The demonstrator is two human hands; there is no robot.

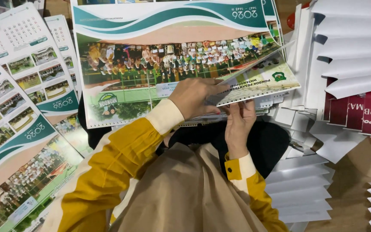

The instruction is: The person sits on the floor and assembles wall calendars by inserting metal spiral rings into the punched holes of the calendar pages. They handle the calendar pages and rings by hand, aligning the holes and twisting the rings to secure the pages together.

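Observation:
A stack of large calendar sheets (151, 64) with a green wave band and a group photograph lies in front of me, its punched lower edge near my lap. My left hand (196, 96) rests on top of the stack near that edge, fingers curled over the sheets. My right hand (239, 122) reaches up from below and pinches the lower right part of the stack, where the top sheet (263, 77) is lifted and bent upward. Both arms wear mustard sleeves with cream cuffs.
More printed calendar sheets (18, 129) are fanned out on the left. White folded card pieces (353, 47) overlap at the right, with dark red printed cards (366, 114) beside them and more white pieces (299, 189) lower right. Brown floor (353, 180) shows at the right.

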